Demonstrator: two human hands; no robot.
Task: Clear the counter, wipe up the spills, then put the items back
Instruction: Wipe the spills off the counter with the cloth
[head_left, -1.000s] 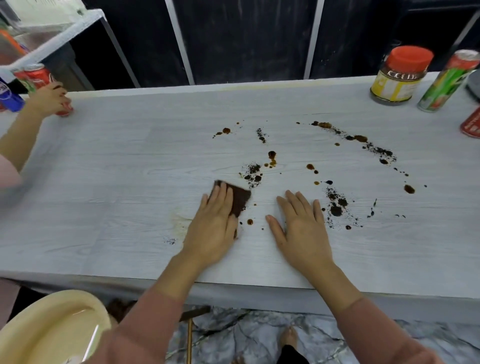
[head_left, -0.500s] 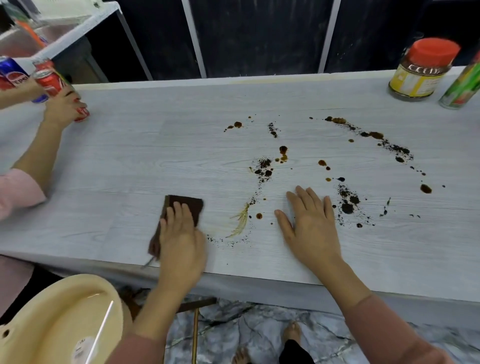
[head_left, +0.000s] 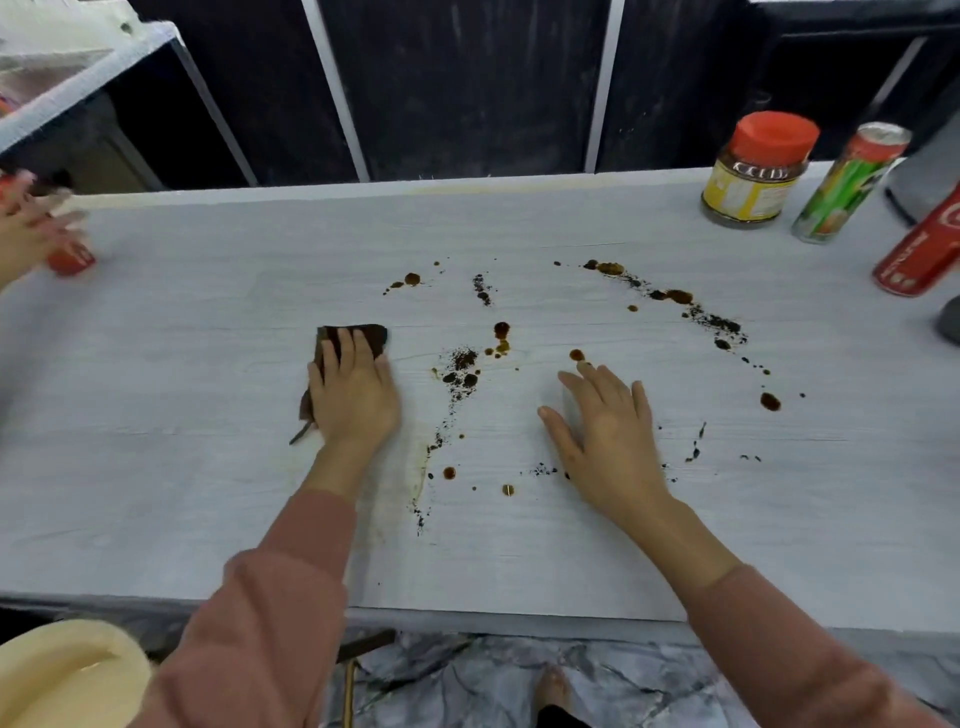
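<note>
My left hand (head_left: 356, 392) presses flat on a dark brown cloth (head_left: 371, 335) on the pale wood-grain counter (head_left: 208, 338); the cloth shows past my fingertips and under my palm's left edge. Dark coffee spills (head_left: 460, 366) and brown drops lie just right of the cloth, with an arc of grains (head_left: 711, 322) farther right. My right hand (head_left: 608, 436) rests flat, fingers spread, on the counter among the spills and holds nothing.
At the back right stand a jar with a red lid (head_left: 753, 171), a green can (head_left: 847, 184) and a red can (head_left: 917, 252). Another person's hand (head_left: 26, 228) holds a red can (head_left: 70, 260) at the far left. A cream basin (head_left: 62, 675) sits below the counter's front edge.
My left hand has slid the cloth from near the front edge away from me and to the right, leaving a faint wet smear. My right hand stays flat; the other person's hand has shifted left.
</note>
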